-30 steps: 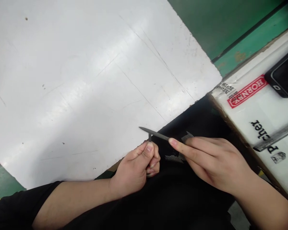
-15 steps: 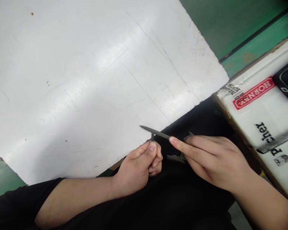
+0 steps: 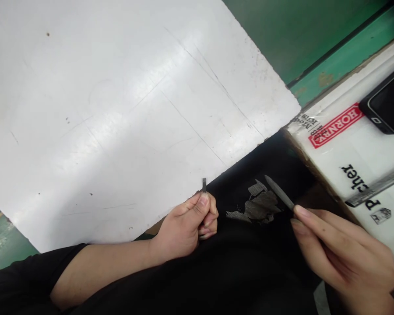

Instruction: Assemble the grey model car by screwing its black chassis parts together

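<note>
My left hand (image 3: 187, 223) is closed, with thumb and forefinger pinching a small dark flat strip (image 3: 204, 184) that sticks up past the board's near edge. The rest of that strip is hidden in the fist. In my right hand (image 3: 344, 251), between thumb and fingers, is a dark file (image 3: 280, 192) with a tapered tip, pointing up and left. The file is apart from the strip, over my lap. Torn grey pieces (image 3: 261, 205) with a mesh-like texture lie on the black cloth between the hands.
A large white board (image 3: 118, 109) with scratches and rough edges spans the left and middle. At right stands a plastic-wrapped white box (image 3: 335, 157) with red and black lettering. A black phone (image 3: 389, 103) lies on it. Green floor (image 3: 6, 236) shows at lower left.
My right hand has drawn the file away from the strip, right and slightly down, uncovering the torn grey pieces. My left hand has stayed nearly in place, still pinching the strip.
</note>
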Demonstrator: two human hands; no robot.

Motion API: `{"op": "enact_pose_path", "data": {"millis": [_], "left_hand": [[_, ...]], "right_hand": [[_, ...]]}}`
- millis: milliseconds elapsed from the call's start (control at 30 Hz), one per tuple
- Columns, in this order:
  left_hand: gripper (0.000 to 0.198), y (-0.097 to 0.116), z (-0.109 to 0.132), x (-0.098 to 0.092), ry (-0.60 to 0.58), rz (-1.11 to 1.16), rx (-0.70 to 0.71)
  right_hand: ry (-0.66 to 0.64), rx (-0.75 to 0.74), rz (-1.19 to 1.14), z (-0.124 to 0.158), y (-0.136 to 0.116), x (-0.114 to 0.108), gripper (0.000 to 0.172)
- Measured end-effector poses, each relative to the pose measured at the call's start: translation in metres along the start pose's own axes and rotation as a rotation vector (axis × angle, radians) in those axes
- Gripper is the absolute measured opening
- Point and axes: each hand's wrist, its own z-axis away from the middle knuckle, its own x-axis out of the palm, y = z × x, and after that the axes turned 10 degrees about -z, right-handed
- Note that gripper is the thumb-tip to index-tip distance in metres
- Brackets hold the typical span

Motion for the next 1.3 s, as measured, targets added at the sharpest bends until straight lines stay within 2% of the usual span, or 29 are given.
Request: {"op": "enact_pose_path", "data": {"millis": [100, 233, 433, 567, 767, 933, 1100, 1300], "left_hand": [[0.059, 0.001, 0.0, -0.002, -0.024, 0.013, -0.008], [0.055, 0.002, 0.001, -0.003, -0.034, 0.03, -0.007], [0.048, 0.002, 0.003, -0.002, -0.021, 0.064, 0.008], [0.045, 0.0, 0.005, -0.002, -0.033, 0.0, 0.043], [0.046, -0.011, 0.006, -0.001, 0.042, -0.052, 0.11], [0.045, -0.02, 0.006, -0.002, 0.121, -0.01, 0.089], [0.048, -0.022, 0.005, -0.004, 0.127, -0.051, 0.04], [0.052, -0.018, 0.005, -0.003, 0.095, -0.052, 0.013]], "right_hand": [[0.088, -0.026, 0.054, 0.013, -0.007, 0.015, 0.1], [0.161, 0.088, 0.044, 0.025, -0.012, 0.028, 0.092], [0.119, 0.173, 0.055, 0.036, -0.012, 0.039, 0.064], [0.102, 0.18, 0.031, 0.037, -0.015, 0.042, 0.056], [0.075, 0.108, 0.025, 0.022, -0.023, 0.04, 0.066], [0.04, 0.053, -0.06, -0.002, -0.028, 0.045, 0.073], [-0.073, 0.01, -0.126, -0.017, -0.029, 0.048, 0.075], [-0.118, -0.052, -0.152, -0.022, -0.03, 0.052, 0.08]]}}
